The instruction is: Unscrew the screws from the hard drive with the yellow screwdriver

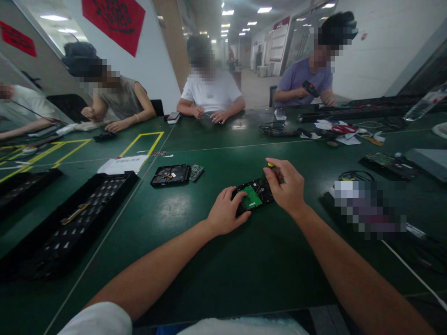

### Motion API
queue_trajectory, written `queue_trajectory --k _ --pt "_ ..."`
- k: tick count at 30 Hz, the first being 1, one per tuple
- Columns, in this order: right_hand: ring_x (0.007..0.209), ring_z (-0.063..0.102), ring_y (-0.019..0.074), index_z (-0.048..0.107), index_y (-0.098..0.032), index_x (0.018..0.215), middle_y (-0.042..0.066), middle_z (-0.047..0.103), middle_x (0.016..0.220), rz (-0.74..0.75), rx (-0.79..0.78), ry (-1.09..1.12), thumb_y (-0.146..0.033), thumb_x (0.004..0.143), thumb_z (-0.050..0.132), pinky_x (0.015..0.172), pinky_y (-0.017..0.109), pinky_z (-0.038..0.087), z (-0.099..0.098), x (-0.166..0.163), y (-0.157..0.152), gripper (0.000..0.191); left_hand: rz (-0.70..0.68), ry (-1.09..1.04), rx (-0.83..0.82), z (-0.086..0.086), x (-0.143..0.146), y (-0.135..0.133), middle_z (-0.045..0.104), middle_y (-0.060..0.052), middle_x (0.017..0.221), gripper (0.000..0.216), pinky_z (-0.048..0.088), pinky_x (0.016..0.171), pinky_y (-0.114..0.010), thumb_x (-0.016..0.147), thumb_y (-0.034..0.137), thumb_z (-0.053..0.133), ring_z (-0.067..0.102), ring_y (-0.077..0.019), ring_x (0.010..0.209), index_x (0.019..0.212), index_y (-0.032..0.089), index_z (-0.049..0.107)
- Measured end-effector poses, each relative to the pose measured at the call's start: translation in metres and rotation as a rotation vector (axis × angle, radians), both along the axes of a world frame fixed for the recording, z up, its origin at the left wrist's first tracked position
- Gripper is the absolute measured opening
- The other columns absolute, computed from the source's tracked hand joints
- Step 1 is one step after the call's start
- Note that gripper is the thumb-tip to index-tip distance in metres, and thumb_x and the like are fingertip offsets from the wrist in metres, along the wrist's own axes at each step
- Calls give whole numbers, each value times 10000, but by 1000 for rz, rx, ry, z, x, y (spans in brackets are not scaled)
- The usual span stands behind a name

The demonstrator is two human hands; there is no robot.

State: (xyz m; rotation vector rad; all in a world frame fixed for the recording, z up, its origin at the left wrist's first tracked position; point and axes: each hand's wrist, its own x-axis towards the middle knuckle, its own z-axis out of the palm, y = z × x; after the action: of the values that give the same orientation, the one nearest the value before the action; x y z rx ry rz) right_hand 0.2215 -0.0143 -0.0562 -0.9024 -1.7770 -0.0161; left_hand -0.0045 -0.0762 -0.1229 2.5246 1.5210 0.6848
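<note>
A black hard drive [266,191] lies on the green tabletop in front of me, with a green circuit board [252,198] on its upper face. My left hand [226,211] grips the drive's left end, thumb along the near edge and a finger on the board. Above the drive's right part, my right hand [287,186] is closed in a pinch around a small upright screwdriver with a yellow top [270,164]. The fingers hide most of its handle, and whether its tip touches a screw cannot be made out. Farther left sits another hard drive [171,176] beside a loose circuit board [196,172].
Long black trays [70,223] stand at the left, near a white paper [124,164]. At right are a boxy device [387,166], a coiled cable [356,176], a blurred-out object [370,209] and a plastic bottle [424,103]. Several people sit across the table [188,260].
</note>
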Motion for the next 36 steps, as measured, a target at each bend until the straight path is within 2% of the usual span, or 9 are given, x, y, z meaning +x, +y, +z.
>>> queue_trajectory --k 2,5,8,15,21,27,32,36 --pt "735 683 178 638 -262 1314 55 751 1095 15 -37 86 -396 1036 639 730 361 600 -6 1 -2 309 -1 -3 0 -1 0 0 481 -183 1541 624 429 1196 -598 932 499 711 459 -385 1457 1473 241 537" --pt "774 710 184 636 -267 1294 51 759 1087 48 -72 101 -373 1049 617 741 359 602 -10 3 -6 267 -4 0 -3 -1 0 0 476 -183 1548 628 422 1203 -592 936 503 706 453 -382 1464 1478 236 534" --pt "844 714 193 643 -268 1274 56 744 1096 57 -66 79 -344 1059 596 792 374 601 -8 4 -8 233 -6 10 -10 -1 0 0 476 -193 1545 637 423 1201 -591 947 507 693 449 -386 1465 1489 218 527" --pt "943 678 236 630 -276 1223 71 667 1108 49 -5 9 -399 990 713 859 428 604 -1 3 -5 276 -19 -3 -2 0 0 -1 484 -181 1542 621 435 1191 -588 942 488 707 461 -379 1456 1480 235 529" --pt "974 697 233 609 -272 1326 81 688 1186 87 -15 -37 -324 1031 635 899 427 607 -1 1 -5 301 -15 26 2 -1 0 -1 477 -197 1549 631 431 1195 -579 955 500 695 452 -383 1459 1487 209 519" --pt "1127 678 266 605 -289 1381 101 669 1252 124 18 -18 -296 1049 587 939 447 613 -7 1 -7 333 -6 33 5 -1 1 -1 479 -191 1541 626 436 1190 -580 958 505 692 461 -386 1442 1487 219 517" --pt "1025 665 254 652 -311 1311 88 620 1167 114 22 -37 -407 998 702 882 439 626 -7 0 -7 332 -17 24 17 -1 0 -1 478 -187 1529 618 443 1185 -572 959 510 686 475 -385 1425 1480 218 526" --pt "1080 674 257 626 -305 1345 91 655 1206 115 46 -33 -326 1042 629 919 443 619 -9 -1 -7 304 -18 17 15 -2 0 0 481 -189 1523 627 440 1186 -573 950 506 699 473 -388 1425 1479 215 530"
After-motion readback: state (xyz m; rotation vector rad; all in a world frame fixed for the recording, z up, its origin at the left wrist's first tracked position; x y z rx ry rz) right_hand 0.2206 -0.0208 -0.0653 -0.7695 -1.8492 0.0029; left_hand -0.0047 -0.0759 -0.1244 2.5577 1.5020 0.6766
